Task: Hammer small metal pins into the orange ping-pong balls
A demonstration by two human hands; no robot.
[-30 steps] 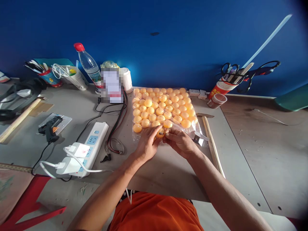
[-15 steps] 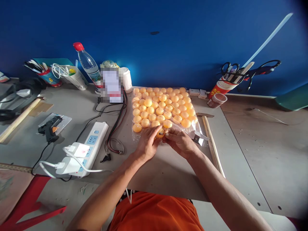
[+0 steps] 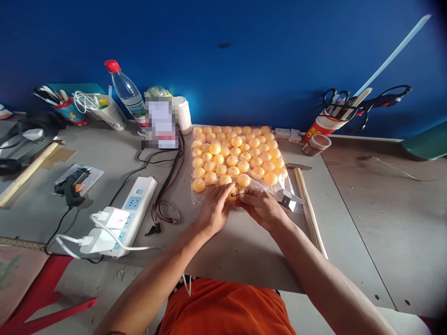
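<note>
My left hand [image 3: 213,208] is closed around an orange ping-pong ball [image 3: 231,197] at the near edge of the plastic bag. A small dark metallic piece [image 3: 234,194] shows on the ball; its kind is too small to tell. From the other side, my right hand [image 3: 262,207] has its thumb and fingers pinched together at this piece, against the ball. Just beyond both hands lie rows of orange ping-pong balls [image 3: 232,161] with a clear plastic bag [image 3: 197,200] around them. Close to my right wrist is a white and black object [image 3: 289,200].
On the left are a white power strip [image 3: 139,195], a black glue gun [image 3: 75,186] and cables [image 3: 167,195]. Along the blue wall stand a bottle [image 3: 127,95], a white container [image 3: 183,114] and a cup of tools [image 3: 324,124]. A hammer [image 3: 309,209] lies to the right.
The view has shifted very slightly. Both hands stay around the same ball, with almost no visible movement of the fingers.
</note>
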